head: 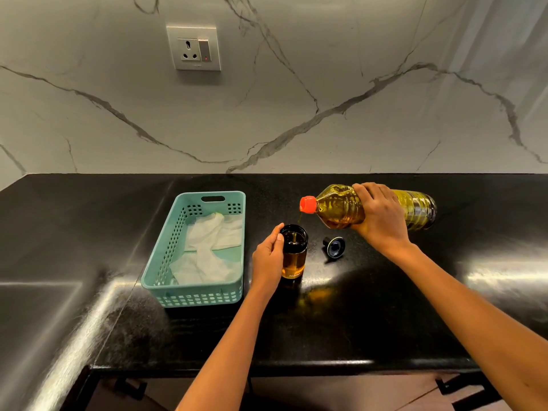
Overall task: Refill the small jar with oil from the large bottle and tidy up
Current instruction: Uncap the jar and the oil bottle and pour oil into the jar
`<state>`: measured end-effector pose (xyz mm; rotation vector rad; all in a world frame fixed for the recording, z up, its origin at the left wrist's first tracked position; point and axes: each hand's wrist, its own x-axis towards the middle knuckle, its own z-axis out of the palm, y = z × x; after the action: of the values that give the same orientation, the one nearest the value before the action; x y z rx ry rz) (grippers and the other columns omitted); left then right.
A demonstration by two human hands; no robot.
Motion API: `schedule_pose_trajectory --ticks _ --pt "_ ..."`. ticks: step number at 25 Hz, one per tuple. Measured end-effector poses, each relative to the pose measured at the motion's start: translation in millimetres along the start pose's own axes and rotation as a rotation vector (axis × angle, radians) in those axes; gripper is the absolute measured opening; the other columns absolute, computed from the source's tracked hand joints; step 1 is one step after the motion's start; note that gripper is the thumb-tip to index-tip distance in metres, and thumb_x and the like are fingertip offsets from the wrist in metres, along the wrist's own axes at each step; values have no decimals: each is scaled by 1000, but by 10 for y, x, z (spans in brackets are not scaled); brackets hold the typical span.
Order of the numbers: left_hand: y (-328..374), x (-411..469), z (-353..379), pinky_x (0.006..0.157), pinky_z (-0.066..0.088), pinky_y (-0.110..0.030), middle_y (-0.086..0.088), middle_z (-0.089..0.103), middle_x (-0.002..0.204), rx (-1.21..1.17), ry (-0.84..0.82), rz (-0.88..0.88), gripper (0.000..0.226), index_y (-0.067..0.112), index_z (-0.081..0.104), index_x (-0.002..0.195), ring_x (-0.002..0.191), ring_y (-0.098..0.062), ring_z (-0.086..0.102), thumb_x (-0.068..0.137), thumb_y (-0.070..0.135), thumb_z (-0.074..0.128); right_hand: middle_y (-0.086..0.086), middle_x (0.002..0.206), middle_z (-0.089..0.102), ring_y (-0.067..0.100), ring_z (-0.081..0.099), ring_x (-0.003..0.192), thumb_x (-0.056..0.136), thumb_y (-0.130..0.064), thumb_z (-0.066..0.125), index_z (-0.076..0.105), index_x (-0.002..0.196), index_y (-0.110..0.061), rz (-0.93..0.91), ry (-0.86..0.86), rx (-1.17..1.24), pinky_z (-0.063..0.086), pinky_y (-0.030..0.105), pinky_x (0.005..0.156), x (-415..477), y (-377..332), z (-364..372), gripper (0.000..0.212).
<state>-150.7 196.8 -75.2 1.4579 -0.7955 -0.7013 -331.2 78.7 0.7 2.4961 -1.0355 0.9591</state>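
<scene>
The right hand [382, 215] grips the large bottle [338, 207] tipped near level, neck pointing left just above the small jar [293, 259], which the left hand [267, 256] clasps

Even, moderate indoor light. Glossy black surface [370, 327] shows glare streaks at 3 and 8 o'clock. Wide-angle bowing at edges; centre sharp

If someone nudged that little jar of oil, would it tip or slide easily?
The small jar looks tall and narrow, so a push near the rim could probably tip it. It appears well filled with oil, so likely heavy for its size. On the glossy counter it may slide readily.
</scene>
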Motion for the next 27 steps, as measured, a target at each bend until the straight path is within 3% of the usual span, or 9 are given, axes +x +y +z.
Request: schedule_pose_trajectory --ticks 6,11,19,22,27 --pt "20 -21 -5 96 36 -22 -4 54 133 5 -3 -4 34 17 51 130 116 -5 46 97 17 42 19 104 61 36 57 95 56 -30 87 55 115 -1 102 -7 107 47 44 83 -49 -52 -18 73" --pt "35 -25 1 95 36 -21 -3 54 132 10 8 0 34 17 52 129 116 -4 46 97 17 42 19 105 61 35 56 95 54 -25 87 55 116 -1 156 -11 178 45 43 83 -50 -125 -55 74" --pt "5 -17 -29 101 36 -25 -1 53 134 -9 12 -4 33 19 52 129 121 -7 46 97 17 42 7 109 60 11 53 96 59 -25 86 50 113 -8 560 125 614 40 22 83 67 -44 -205 67" --pt "10 -14 -12 107 35 -31 -2 53 133 -22 12 -1 33 18 52 129 123 -9 46 97 17 42 3 113 58 8 51 99 60 -25 86 47 118 -12 680 123 712 40 23 85 -4 28 -229 71" --pt "44 -47 -5 103 35 -25 2 54 129 -17 23 17 34 17 51 129 120 -6 46 97 15 42 -1 116 56 7 50 102 62 -24 85 45 122 -16 783 120 761 40 23 87 -221 120 -177 73"
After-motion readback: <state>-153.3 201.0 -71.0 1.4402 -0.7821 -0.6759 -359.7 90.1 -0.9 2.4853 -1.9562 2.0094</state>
